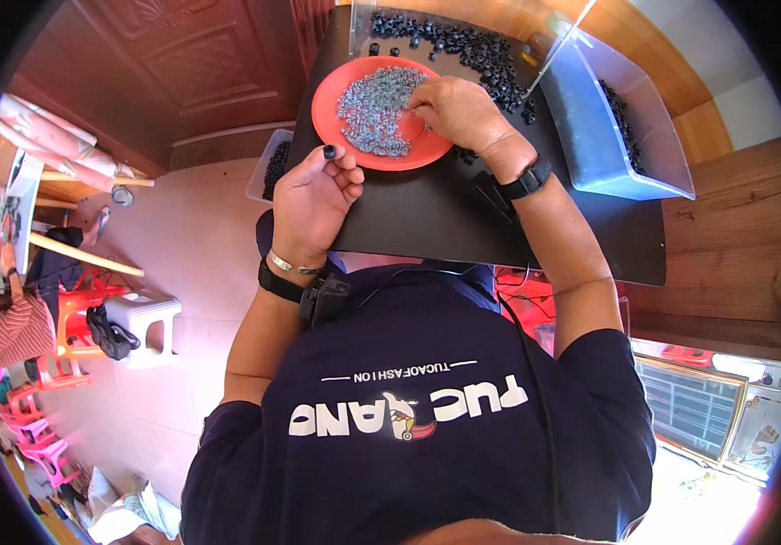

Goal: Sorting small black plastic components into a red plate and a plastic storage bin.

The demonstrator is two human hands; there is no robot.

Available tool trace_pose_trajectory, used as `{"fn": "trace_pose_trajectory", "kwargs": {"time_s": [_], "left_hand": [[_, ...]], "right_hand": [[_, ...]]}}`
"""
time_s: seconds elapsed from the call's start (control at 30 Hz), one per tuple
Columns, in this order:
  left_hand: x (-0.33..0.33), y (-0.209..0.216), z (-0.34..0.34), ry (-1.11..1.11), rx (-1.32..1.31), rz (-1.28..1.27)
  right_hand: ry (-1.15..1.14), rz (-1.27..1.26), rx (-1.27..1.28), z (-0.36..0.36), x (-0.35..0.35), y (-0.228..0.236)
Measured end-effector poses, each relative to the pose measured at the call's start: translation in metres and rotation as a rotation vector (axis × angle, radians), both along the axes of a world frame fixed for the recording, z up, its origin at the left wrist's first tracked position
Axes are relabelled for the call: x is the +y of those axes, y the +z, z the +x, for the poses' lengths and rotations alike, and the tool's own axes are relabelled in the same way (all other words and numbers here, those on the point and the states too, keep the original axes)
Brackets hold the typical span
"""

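Between the thumb and finger of my left hand (316,204) is a small black plastic piece (329,153), held up beside the near left rim of a round red plate (422,153). Small silvery metal pieces (374,102), too small to name, are spread over the plate. My right hand (463,111) reaches in over the plate's right side, its fingertips pinched together among the metal pieces. Whatever lies in that pinch is hidden. Loose black plastic pieces (490,65) are heaped behind the plate and to its right.
The dark table (427,216) carries a translucent bin (590,136) with black pieces at the right. Another bin (258,177) with black pieces stands left of the table. Farther left are a white stool (143,318), red stools (77,313) and a person in a striped top (13,331).
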State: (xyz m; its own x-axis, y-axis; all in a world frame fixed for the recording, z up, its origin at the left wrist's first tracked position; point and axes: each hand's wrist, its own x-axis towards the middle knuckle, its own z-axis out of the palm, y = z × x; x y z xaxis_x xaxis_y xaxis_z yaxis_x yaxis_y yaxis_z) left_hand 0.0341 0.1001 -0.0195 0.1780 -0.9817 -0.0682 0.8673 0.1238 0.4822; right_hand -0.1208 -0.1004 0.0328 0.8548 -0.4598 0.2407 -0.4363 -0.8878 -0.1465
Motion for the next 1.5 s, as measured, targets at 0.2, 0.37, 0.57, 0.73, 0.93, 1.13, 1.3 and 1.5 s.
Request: {"fn": "trace_pose_trajectory", "kwargs": {"time_s": [0.2, 0.37, 0.57, 0.73, 0.93, 1.13, 1.3, 1.5], "left_hand": [[0.004, -0.007, -0.001, -0.034, 0.02, -0.019], [0.004, -0.01, 0.001, -0.043, 0.033, -0.055], [0.003, -0.007, -0.001, -0.048, 0.018, -0.056], [0.003, -0.004, 0.0, -0.055, -0.007, -0.026], [-0.009, 0.015, -0.004, -0.062, -0.077, -0.005], [-0.024, 0.026, -0.022, -0.084, -0.15, -0.006], [-0.029, 0.028, -0.031, -0.099, -0.176, -0.007], [-0.03, 0.028, -0.034, -0.108, -0.195, -0.022]], "right_hand": [[0.061, 0.117, 0.023, 0.0, 0.003, 0.007], [-0.008, 0.128, 0.049, 0.007, 0.008, 0.012], [0.032, 0.011, 0.133, 0.016, 0.011, 0.006], [0.071, 0.153, 0.004, 0.011, 0.002, 0.001], [0.169, 1.039, -0.375, -0.008, -0.003, 0.01], [0.253, 1.179, -0.475, -0.018, 0.02, 0.027], [0.317, 1.0, -0.547, -0.015, 0.042, 0.033], [0.312, 0.729, -0.548, -0.012, 0.059, 0.03]]}}
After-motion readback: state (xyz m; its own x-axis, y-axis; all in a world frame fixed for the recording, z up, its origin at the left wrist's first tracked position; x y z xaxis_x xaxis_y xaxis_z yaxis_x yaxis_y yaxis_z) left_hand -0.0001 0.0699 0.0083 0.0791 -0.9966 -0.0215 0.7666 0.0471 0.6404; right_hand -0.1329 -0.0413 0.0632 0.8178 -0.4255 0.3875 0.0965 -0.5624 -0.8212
